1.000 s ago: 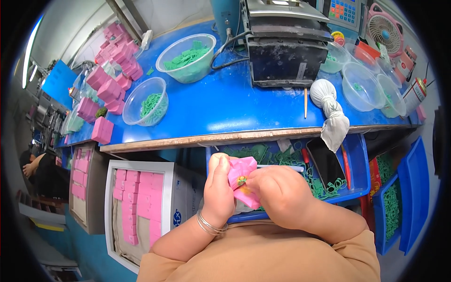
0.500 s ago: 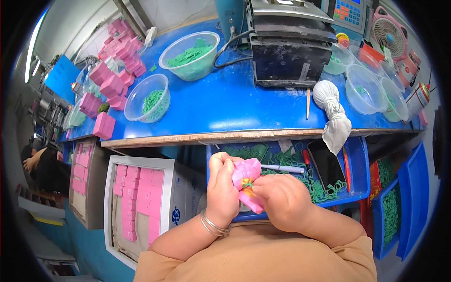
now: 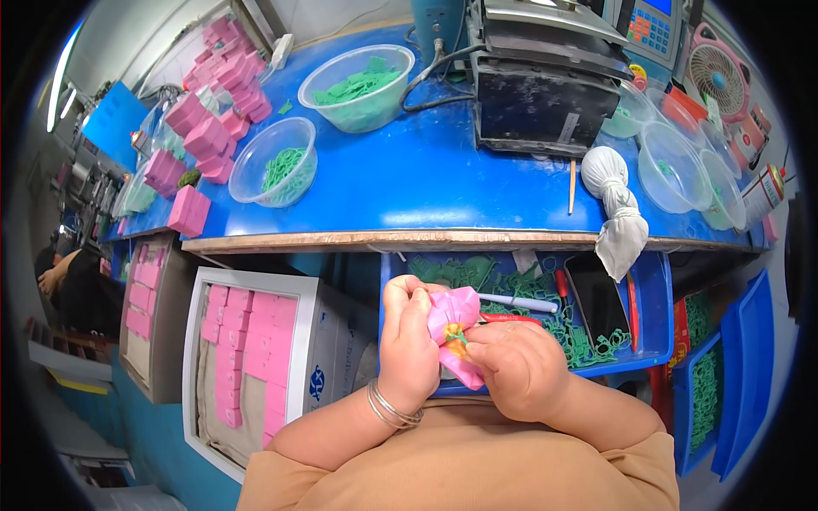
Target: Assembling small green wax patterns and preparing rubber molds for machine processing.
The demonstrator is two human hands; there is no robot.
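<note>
My left hand (image 3: 407,341) is closed around a pink rubber mould (image 3: 452,308), bending it so that its split faces gape apart. Inside the gap the mould looks yellowish, and a small green wax piece (image 3: 457,337) shows there. My right hand (image 3: 521,368) pinches at this green piece with thumb and forefinger, close against the mould's lower flap. Its other fingers are curled in. Both hands hover over the near side of a blue drawer tray (image 3: 654,336) that holds many green wax pieces (image 3: 464,274).
In the tray lie a pale-handled tool (image 3: 520,302), a dark phone (image 3: 596,300) and red tools. Above, the blue bench (image 3: 375,192) carries tubs of green wax (image 3: 273,162), a black machine (image 3: 545,98), a white tied cloth bag (image 3: 618,209) and stacked pink moulds (image 3: 189,211). A box of pink blocks (image 3: 247,358) stands left.
The view has shifted slightly. Both hands keep nearly the same hold; the mould looks bent a little wider around the green piece. A red tool shows more in the tray behind my right hand.
</note>
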